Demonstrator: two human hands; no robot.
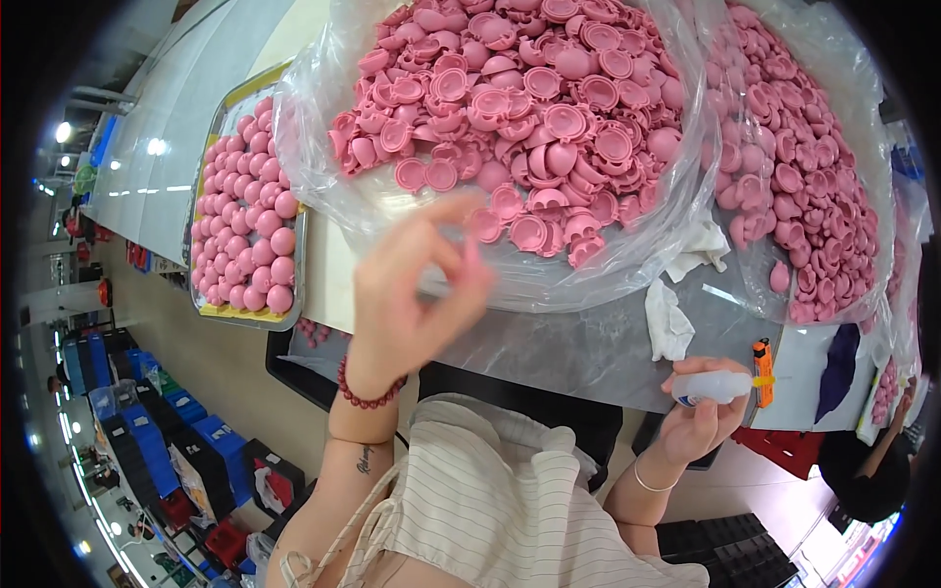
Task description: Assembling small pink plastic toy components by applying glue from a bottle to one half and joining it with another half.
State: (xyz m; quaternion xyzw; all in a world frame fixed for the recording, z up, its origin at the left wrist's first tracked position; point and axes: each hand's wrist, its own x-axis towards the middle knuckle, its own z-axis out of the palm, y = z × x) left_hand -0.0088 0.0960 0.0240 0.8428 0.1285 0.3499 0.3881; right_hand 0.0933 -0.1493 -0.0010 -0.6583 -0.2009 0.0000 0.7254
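Observation:
My left hand (417, 294), blurred by motion, is raised over the near left edge of a clear plastic bag (578, 289). A small pink plastic piece (471, 257) shows between its thumb and fingers; its exact shape is smeared. Spread open in front of me, the bag holds a heap of pink half-round shells (564, 122), some of them hinged in pairs. At the right, over the table's front edge, my right hand (694, 421) is wrapped round a small whitish squeeze bottle (713, 386). The bottle lies tilted sideways, with its yellow nozzle pointing right.
On the left, a yellow-lined tray (299, 250) carries many pink balls. A second bag of pink shells (818, 186) lies to the right. Crumpled white cloths (668, 321), an orange utility knife (763, 372) and a dark purple cloth (838, 372) lie on the grey table (588, 353).

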